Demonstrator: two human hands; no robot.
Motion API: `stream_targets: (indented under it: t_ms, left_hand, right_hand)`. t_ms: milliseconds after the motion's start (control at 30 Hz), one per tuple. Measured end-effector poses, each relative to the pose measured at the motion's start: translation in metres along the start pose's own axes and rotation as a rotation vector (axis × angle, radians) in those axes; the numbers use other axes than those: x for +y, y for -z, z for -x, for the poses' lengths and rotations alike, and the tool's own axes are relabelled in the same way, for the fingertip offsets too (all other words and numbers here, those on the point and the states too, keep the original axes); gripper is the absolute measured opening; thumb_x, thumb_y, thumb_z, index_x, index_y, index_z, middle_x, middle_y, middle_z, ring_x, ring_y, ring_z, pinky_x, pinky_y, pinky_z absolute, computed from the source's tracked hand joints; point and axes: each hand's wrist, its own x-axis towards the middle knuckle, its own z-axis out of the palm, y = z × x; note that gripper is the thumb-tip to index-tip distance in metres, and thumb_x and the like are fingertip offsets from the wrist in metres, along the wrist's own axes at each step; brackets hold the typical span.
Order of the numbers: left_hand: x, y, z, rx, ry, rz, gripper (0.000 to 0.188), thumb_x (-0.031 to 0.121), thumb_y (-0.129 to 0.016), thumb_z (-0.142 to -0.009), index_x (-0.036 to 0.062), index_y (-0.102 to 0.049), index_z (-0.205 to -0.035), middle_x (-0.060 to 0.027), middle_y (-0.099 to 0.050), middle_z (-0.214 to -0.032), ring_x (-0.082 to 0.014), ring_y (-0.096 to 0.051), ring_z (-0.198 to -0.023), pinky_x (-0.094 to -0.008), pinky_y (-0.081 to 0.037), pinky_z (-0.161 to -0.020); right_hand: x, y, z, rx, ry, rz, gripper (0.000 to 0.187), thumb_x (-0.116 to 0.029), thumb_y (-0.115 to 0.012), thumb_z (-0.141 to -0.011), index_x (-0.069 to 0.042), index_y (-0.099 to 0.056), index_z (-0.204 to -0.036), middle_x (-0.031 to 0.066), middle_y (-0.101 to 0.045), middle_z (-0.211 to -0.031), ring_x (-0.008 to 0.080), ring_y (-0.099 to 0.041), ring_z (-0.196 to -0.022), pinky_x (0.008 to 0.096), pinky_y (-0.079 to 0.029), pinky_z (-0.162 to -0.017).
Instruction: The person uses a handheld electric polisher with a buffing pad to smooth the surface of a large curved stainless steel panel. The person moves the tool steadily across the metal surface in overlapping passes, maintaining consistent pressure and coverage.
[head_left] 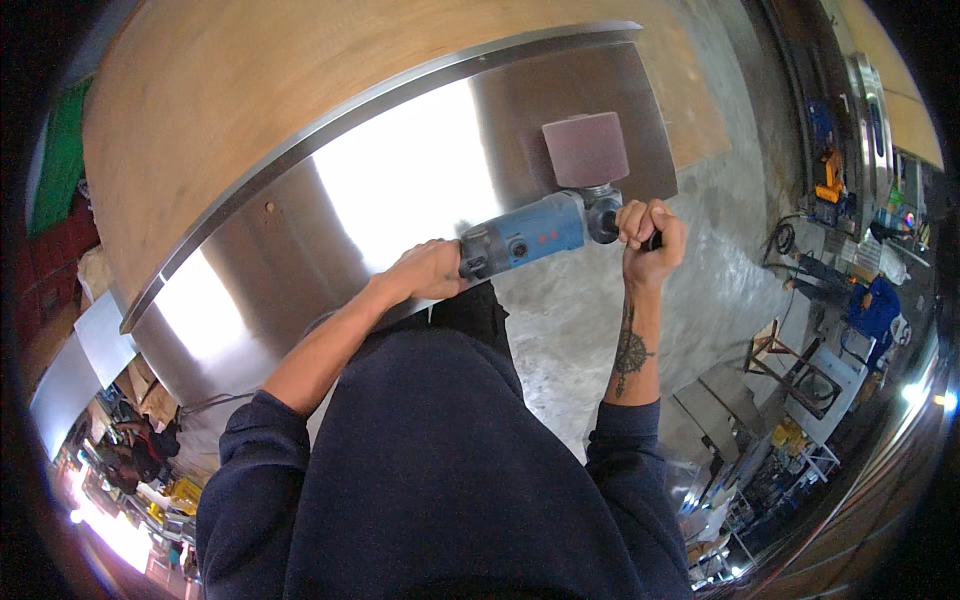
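Both my hands hold a blue and grey drum sander (540, 232) across the near edge of a shiny sheet-metal panel (400, 170). My left hand (432, 270) is wrapped round the rear of its body. My right hand (652, 240) grips a black side handle by the machine's head, with the thumb on top. A broad pinkish-brown abrasive drum (587, 150) sticks out from the head over the panel's right end; whether it touches the metal I cannot tell. A raised metal lip (380, 100) runs along the panel's far side, and a small hole shows toward the left.
The panel lies on a wooden board tabletop (250, 60). Grey concrete floor (560, 340) spreads below and to the right. A person in blue (870, 310) is at the far right near a wooden frame (765, 345); another person (145, 445) is at the lower left. Cables lie on both sides.
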Motion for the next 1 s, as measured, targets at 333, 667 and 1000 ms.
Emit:
stream_targets:
  t_ms: [333, 667, 1000]
  left_hand:
    - [-0.03, -0.009, 0.036, 0.044, -0.007, -0.016, 0.044, 0.028, -0.077, -0.083, -0.0092, -0.067, -0.103, -0.0285, -0.074, -0.092, -0.0429, -0.074, -0.091, -0.0509, -0.057, -0.085]
    - [-0.065, -0.012, 0.071, -0.007, 0.001, -0.026, 0.043, 0.027, -0.075, -0.084, -0.0079, -0.066, -0.106, -0.0279, -0.074, -0.09, -0.0421, -0.074, -0.088, -0.0502, -0.058, -0.084]
    - [-0.126, -0.03, 0.117, 0.019, -0.031, 0.02, 0.039, 0.024, -0.075, -0.087, -0.0075, -0.065, -0.109, -0.0275, -0.073, -0.101, -0.0409, -0.073, -0.096, -0.0491, -0.056, -0.089]
  right_hand:
    - [0.01, -0.032, 0.035, -0.031, -0.023, 0.012, 0.036, -0.021, -0.045, -0.096, -0.01, -0.041, -0.062, 0.0068, -0.04, -0.053, 0.0209, -0.038, -0.053, 0.0384, -0.036, -0.063]
    - [0.028, -0.067, 0.068, -0.012, 0.007, -0.042, 0.037, -0.016, -0.048, -0.095, -0.005, -0.045, -0.059, 0.0101, -0.043, -0.052, 0.0202, -0.038, -0.049, 0.0375, -0.038, -0.056]
    - [0.046, -0.121, 0.112, -0.017, -0.019, -0.023, 0.036, -0.017, -0.048, -0.096, -0.005, -0.046, -0.062, 0.0109, -0.046, -0.054, 0.0183, -0.039, -0.052, 0.0358, -0.037, -0.056]
